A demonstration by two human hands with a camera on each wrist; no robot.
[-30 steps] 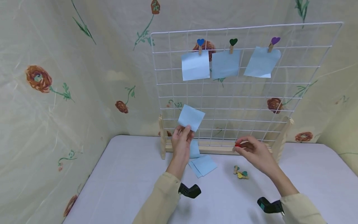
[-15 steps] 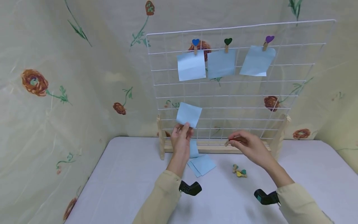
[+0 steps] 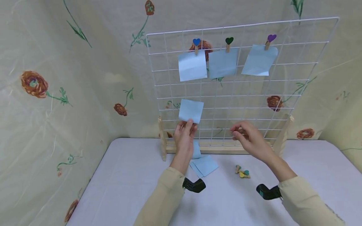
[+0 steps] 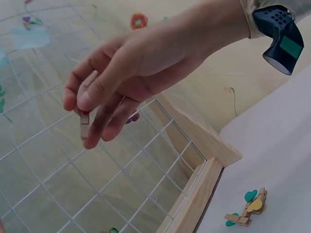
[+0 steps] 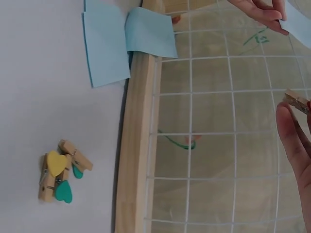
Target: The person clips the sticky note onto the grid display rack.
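Closest to you, your beige sleeves (image 3: 161,201) reach in from the bottom edge, with a black wrist camera (image 3: 194,185) on the left and another black camera (image 3: 268,192) on the right. Under them spreads the pale tablecloth (image 3: 113,188), where a small pile of wooden clothespins (image 5: 58,165) with yellow and green hearts lies below your right hand. Left of that pile, overlapping blue sheets (image 3: 207,166) lie flat, and one more blue sheet (image 3: 196,150) rests over the wooden base bar (image 3: 217,150). Your left hand (image 3: 185,138) pinches a blue square (image 3: 191,110) by its lower edge, thumb in front, before the lower left of the white wire grid (image 3: 243,95); you cannot tell whether the paper touches the wires. Your right hand (image 3: 251,139) is well apart from it, thumb and fingers clamped on a single clothespin (image 4: 84,127), its end poking out between the tips. Higher up, three blue squares hang in a row from the grid: one under a blue-heart clip (image 3: 196,49), one under a dark green-heart clip (image 3: 227,48), and a tilted one under a purple-heart clip (image 3: 267,45). Behind everything hangs the flowered curtain (image 3: 93,119).
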